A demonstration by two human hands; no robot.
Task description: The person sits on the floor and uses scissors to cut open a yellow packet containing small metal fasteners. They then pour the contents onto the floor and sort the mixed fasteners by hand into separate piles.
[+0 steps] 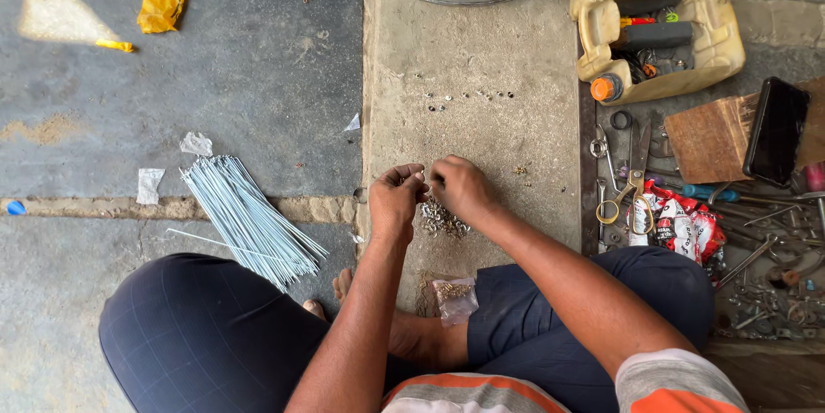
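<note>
Both hands, left hand [397,196] and right hand [460,188], pinch with closed grip at a small heap of shiny metal nipples [443,220] on the concrete floor [481,52], beside a bundle of spokes [249,220].

bare grey concrete floor [284,61], stained and dusty, with a paler raised concrete strip [481,52] up its middle; a sunlit patch [56,16] lies far left of the strip.

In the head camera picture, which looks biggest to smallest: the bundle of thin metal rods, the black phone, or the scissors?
1. Bundle of thin metal rods, clearly largest.
2. Black phone.
3. Scissors, though close to the phone in length, so that order is unsure.
</note>
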